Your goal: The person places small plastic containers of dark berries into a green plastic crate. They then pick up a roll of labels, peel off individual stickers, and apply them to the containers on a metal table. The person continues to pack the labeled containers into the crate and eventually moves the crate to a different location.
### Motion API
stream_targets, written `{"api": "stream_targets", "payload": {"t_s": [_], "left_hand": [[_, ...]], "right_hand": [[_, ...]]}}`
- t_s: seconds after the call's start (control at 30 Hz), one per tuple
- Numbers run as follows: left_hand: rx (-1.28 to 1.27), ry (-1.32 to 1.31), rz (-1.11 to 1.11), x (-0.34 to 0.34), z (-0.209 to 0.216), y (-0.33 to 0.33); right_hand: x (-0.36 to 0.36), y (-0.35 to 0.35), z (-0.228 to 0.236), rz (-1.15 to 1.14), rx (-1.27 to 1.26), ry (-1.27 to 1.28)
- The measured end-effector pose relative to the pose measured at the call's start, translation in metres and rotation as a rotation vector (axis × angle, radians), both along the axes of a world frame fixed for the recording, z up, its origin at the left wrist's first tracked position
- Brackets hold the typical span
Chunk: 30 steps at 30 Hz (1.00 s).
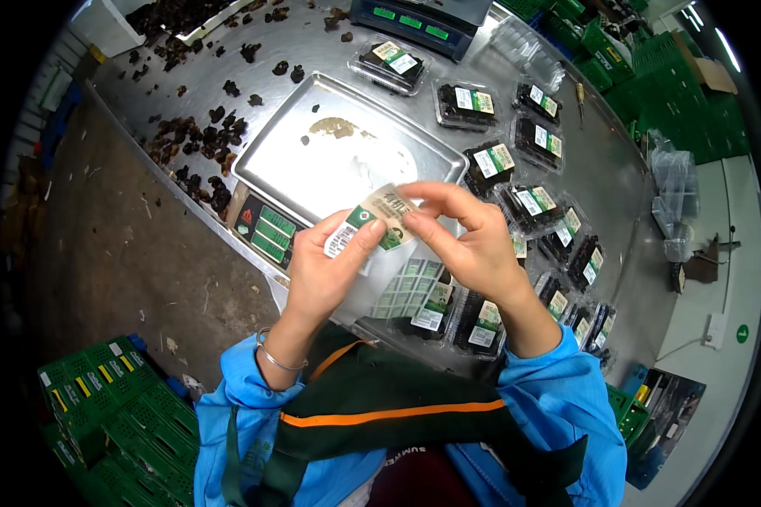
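Above the near edge of a metal scale tray [266,139], both hands hold a printed label [365,221] in green, beige and white. My left hand [323,275] pinches its lower left part, with the thumb on top. My right hand [473,245] grips its upper right edge between thumb and fingers. Below the hands hangs a translucent sheet [406,289] with a grid of green and white patches; how it is held is hidden. Labelled clear plastic boxes [480,328] of dark, crinkled mushrooms lie just beyond it.
More filled boxes [537,139] spread across the right of the steel table. Loose mushroom pieces [194,139] lie at the left, near a white bin [110,25]. A second scale [423,21] stands at the back beside empty clear boxes [528,51]. Green crates [118,414] are stacked lower left.
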<state>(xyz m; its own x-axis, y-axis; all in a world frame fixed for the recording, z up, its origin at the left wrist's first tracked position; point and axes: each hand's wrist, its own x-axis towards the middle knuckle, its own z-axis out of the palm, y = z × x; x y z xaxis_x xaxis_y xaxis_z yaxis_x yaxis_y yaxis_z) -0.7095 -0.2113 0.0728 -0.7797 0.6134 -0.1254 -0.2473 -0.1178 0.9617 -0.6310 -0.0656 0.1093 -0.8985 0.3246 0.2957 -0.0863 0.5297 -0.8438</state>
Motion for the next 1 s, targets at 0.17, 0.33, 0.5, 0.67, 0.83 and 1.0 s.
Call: {"api": "stream_targets", "payload": {"t_s": [0.17, 0.33, 0.5, 0.67, 0.83, 1.0], "left_hand": [[-0.184, 0.094, -0.096, 0.015, -0.008, -0.005], [-0.162, 0.015, -0.088, 0.01, -0.037, -0.002], [0.064, 0.055, -0.231, 0.016, -0.017, 0.005], [0.326, -0.006, -0.442, 0.014, 0.028, 0.015], [0.086, 0.195, -0.192, 0.031, 0.04, 0.025], [-0.069, 0.245, -0.304, 0.027, 0.018, 0.023]], "right_hand": [[0.031, 0.005, 0.002, -0.149, 0.154, 0.106], [0.046, 0.057, 0.004, -0.589, -0.446, 0.477], [0.064, 0.039, 0.007, -0.569, -0.183, 0.473], [0.063, 0.019, 0.001, -0.214, 0.202, 0.375], [0.064, 0.015, 0.008, -0.183, 0.176, 0.251], [0.065, 0.015, 0.012, -0.068, 0.366, 0.225]]}}
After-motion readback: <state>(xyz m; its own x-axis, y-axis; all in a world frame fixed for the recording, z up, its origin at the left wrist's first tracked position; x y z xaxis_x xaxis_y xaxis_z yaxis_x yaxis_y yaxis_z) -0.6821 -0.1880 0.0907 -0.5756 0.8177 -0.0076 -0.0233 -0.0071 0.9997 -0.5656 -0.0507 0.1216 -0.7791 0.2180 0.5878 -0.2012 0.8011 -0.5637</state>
